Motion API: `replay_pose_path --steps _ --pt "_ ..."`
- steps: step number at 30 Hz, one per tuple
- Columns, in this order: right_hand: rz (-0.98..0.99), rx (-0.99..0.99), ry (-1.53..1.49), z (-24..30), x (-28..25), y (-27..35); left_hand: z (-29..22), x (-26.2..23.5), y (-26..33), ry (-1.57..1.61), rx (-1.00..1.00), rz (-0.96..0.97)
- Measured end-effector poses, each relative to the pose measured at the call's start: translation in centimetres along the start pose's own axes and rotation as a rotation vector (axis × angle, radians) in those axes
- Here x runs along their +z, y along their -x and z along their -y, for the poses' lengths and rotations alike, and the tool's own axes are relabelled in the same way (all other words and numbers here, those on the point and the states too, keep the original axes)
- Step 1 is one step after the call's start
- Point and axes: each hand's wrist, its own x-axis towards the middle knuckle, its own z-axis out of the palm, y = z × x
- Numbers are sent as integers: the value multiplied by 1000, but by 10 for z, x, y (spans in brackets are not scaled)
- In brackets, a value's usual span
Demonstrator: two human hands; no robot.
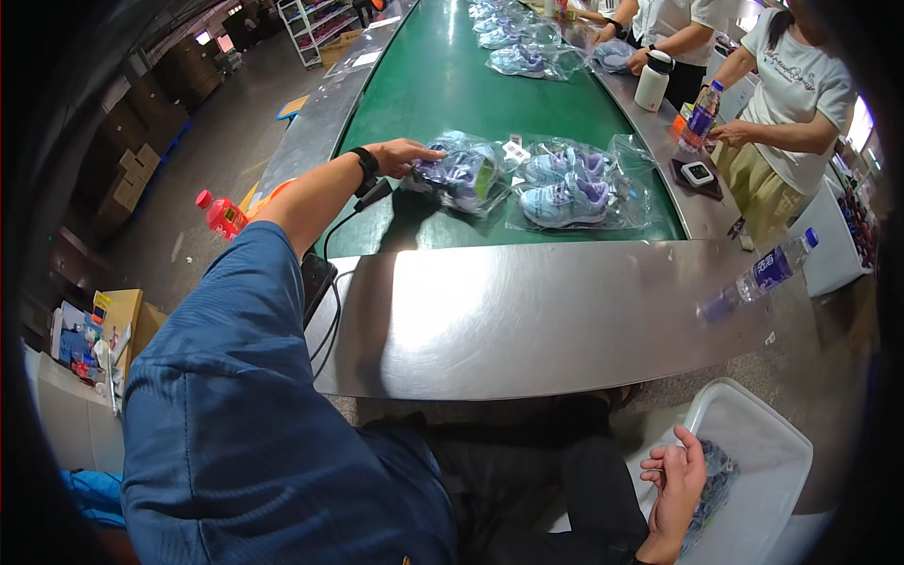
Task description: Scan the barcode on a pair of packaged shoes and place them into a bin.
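My left hand [403, 157], with a black watch on its wrist, reaches far forward over the green conveyor belt [414, 94]. Its fingers grip the upper left edge of a clear bag of sneakers [463, 177], slightly blurred. Just right of it, a second clear bag of pale blue and lilac sneakers [570, 193] lies on the belt, a white label at its corner. Low at the right, my right hand [676, 480] is held empty with loosely bent fingers apart. It is beside a white plastic bin [786, 452] containing bagged items, only partly visible.
A steel table [527, 320] spans the belt's near end. On it are a purple-labelled bottle [758, 275], a phone [318, 282] and a black cable. A red bottle [222, 215] stands left. More bagged shoes [518, 61] lie up the belt; co-workers stand along the right side.
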Motion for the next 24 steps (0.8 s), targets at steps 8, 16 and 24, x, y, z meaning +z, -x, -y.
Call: replay_pose_path --steps 8,16,24 --pt "69 26 72 3 8 5 16 53 27 434 44 107" --pt "26 15 13 -8 -5 21 -18 114 15 628 230 59" --pt "114 -200 45 13 8 9 -41 87 111 500 697 345"
